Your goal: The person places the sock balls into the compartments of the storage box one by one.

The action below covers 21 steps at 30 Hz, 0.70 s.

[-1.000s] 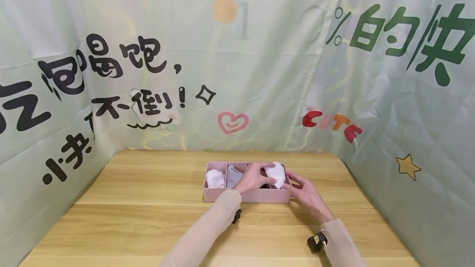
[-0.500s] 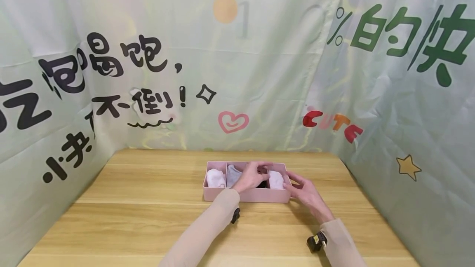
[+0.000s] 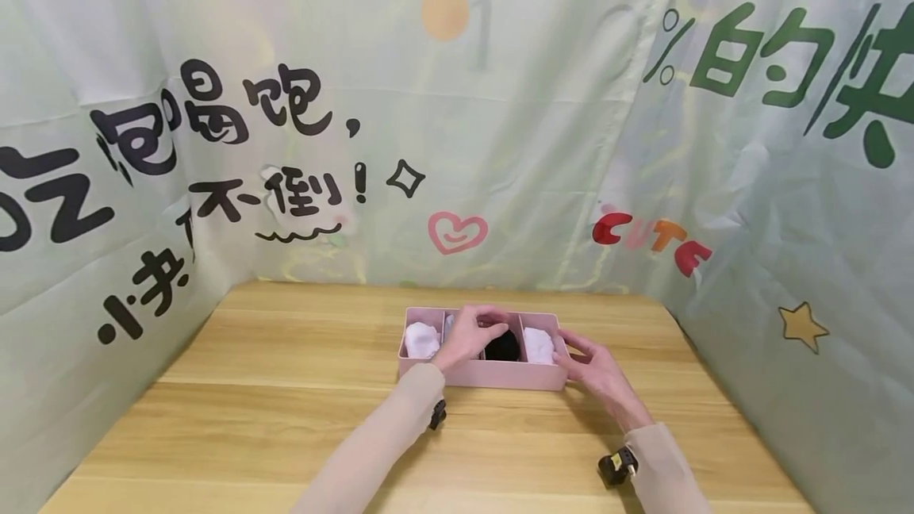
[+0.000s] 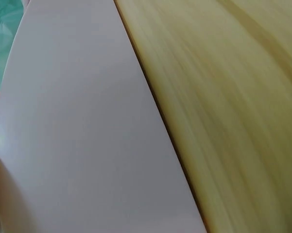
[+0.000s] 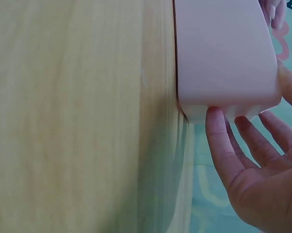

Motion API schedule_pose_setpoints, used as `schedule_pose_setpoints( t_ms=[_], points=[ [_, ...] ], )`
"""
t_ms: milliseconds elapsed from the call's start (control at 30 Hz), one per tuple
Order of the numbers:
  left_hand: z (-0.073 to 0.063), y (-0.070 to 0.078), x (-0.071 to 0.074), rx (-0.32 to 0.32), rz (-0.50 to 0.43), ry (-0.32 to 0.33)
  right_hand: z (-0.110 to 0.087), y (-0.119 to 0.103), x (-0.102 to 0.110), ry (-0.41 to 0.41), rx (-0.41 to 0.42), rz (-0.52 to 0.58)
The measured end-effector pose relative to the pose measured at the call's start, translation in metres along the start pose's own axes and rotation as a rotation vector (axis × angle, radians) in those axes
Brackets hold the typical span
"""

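Note:
A pink divided storage box [image 3: 507, 375] sits on the table. Its far-left compartment holds a white cloth bundle [image 3: 423, 339] like a rolled sock. Beside that, a grey cloth bundle [image 3: 448, 324] is mostly hidden behind my left hand [image 3: 467, 335]. A round black bundle [image 3: 502, 346] fills the third compartment, and another white bundle [image 3: 539, 346] the right-end one. My left hand hovers over the middle compartments, its fingers loosely bent and nothing held. With fingertips on the end wall and thumb at the rim, my right hand [image 5: 262, 170] holds the box's right end.
The wooden table [image 3: 271, 387] spreads around the box. Printed fabric curtains [image 3: 457, 133] stand at the back and both sides. Each wrist wears a small black camera, such as the right one [image 3: 617, 466].
My left hand lowered the white bundle into the right-end compartment, let go of it and moved left, uncovering the black bundle. My right hand stayed at the box's end. The head view shifted slightly.

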<state>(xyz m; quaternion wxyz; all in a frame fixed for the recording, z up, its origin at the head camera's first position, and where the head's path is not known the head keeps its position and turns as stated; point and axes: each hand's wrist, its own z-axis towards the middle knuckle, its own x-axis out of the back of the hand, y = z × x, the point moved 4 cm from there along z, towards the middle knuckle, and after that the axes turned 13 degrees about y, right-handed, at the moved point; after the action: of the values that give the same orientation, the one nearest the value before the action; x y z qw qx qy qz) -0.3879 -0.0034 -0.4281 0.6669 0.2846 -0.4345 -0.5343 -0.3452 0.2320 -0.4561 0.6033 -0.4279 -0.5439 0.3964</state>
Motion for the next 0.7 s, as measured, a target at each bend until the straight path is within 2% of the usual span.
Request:
schedule_pose_setpoints(
  t_ms=[300, 467, 600, 700],
  points=[
    [-0.01, -0.011, 0.046, 0.013, 0.025, 0.062, -0.002, 0.0, -0.002, 0.008, -0.012, 0.013],
    [-0.012, -0.017, 0.07, 0.039, 0.034, 0.127, -0.002, -0.002, -0.002, 0.007, 0.002, 0.017],
    [-0.013, -0.021, 0.083, 0.062, 0.027, 0.155, -0.001, -0.002, -0.002, 0.015, 0.011, -0.001],
    [-0.015, -0.022, 0.09, 0.045, 0.057, 0.167, -0.002, -0.003, -0.002, 0.028, 0.02, -0.036]
  ],
)
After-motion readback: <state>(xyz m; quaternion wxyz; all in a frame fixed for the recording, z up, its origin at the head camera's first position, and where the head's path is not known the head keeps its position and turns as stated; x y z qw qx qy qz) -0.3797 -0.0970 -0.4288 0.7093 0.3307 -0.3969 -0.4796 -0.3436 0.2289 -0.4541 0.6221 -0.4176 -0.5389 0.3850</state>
